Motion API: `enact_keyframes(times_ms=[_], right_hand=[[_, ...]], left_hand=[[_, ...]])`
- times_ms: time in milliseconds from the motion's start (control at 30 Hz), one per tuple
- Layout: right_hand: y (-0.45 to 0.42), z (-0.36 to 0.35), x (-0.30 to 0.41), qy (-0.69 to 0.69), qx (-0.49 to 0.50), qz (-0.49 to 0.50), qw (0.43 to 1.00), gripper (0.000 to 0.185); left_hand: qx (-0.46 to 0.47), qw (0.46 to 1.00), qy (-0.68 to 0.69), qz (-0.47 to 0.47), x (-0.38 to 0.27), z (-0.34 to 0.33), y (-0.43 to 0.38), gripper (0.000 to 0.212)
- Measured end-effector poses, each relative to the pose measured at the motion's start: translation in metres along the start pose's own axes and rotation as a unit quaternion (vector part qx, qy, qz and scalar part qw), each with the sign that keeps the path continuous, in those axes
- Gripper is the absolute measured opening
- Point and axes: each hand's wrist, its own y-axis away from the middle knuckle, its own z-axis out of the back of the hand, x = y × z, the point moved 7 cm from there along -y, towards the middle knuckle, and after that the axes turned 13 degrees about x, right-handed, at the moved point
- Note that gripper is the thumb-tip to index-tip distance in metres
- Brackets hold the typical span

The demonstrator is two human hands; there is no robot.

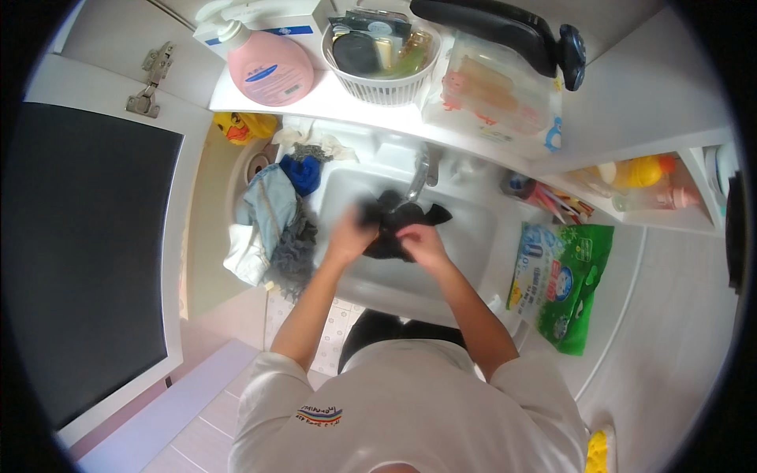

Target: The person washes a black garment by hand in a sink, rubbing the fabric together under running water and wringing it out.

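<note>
Dark, bunched black cloth (393, 233) lies in the white washbasin (473, 260), under the chrome faucet (419, 174). My left hand (350, 232) grips the left part of the cloth and is blurred. On the cloth's right side, my right hand (421, 241) pinches its edge with curled fingers. Whether water runs from the faucet cannot be told. The cloth's exact kind of garment is not clear. Left of the basin bowl, a heap holds light blue denim (269, 198), a blue cloth (301, 174), a grey ruffled cloth (293, 248) and a white cloth (245, 251).
A green detergent bag (568, 284) lies on the right counter, below a cup of toothbrushes (544, 195). The shelf overhead carries a pink pump bottle (269, 65), a white basket (381, 83) and a black-handled appliance (502, 26). A cabinet door (100, 236) stands open at left.
</note>
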Motion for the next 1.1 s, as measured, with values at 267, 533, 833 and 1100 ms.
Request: enact_keyframes(times_ms=[267,533,833,1100], right_hand=[[0.069,-0.006,0.038,0.059,-0.131,0.242,0.96,0.013],[0.082,-0.002,0.023,0.111,-0.054,0.287,0.95,0.01],[0.027,0.012,0.005,0.147,-0.17,0.183,0.957,0.049],[-0.03,-0.007,-0.023,0.125,0.007,-0.019,0.992,0.063]], left_hand=[[0.094,0.976,-0.183,0.073,0.012,0.013,-0.004,0.038],[0.165,0.927,0.329,0.068,0.037,-0.025,-0.018,0.035],[0.186,0.667,0.715,0.089,-0.019,-0.047,0.004,0.04],[0.129,0.759,0.627,0.117,-0.02,-0.051,0.013,0.048]])
